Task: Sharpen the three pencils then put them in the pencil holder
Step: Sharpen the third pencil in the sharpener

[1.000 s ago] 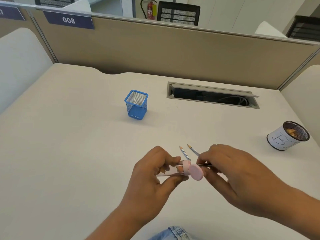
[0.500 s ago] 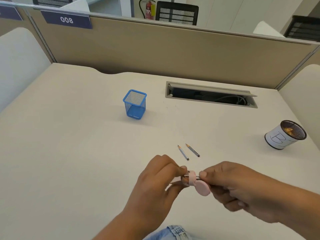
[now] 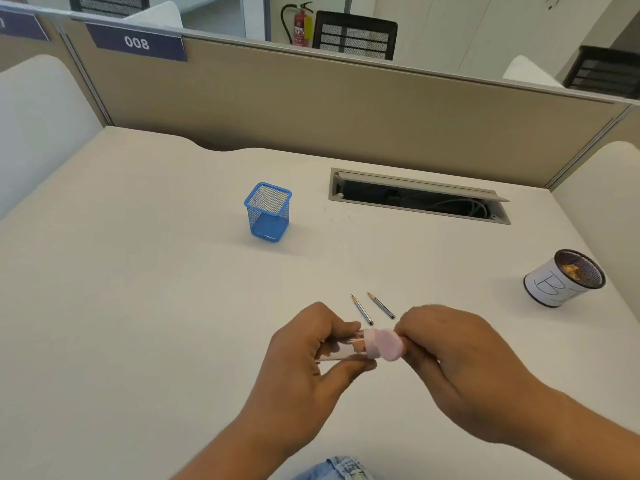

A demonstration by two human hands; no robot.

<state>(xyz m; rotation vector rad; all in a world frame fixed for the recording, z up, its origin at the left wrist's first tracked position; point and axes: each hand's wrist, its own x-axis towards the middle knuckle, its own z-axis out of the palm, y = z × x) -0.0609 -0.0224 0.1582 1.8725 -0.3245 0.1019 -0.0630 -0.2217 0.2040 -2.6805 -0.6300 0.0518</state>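
Observation:
My left hand (image 3: 304, 355) grips a pink sharpener (image 3: 377, 344) with a clear shavings tube, held above the desk near its front. My right hand (image 3: 450, 355) is closed against the sharpener's pink end; the third pencil is hidden inside its fingers. Two short grey pencils (image 3: 362, 310) (image 3: 381, 305) lie side by side on the desk just beyond my hands, tips pointing away. A blue mesh pencil holder (image 3: 268, 213) stands upright farther back, left of centre.
A round mesh cup wrapped in white paper marked "B" (image 3: 561, 282), with shavings inside, stands at the right. An open cable slot (image 3: 419, 197) is cut into the desk at the back. Beige partition walls (image 3: 346, 109) close off the desk.
Both hands with the sharpener dropped toward me, uncovering the two pencils on the desk, and have since stayed there. My right hand now covers the pencil shaft that showed a second ago.

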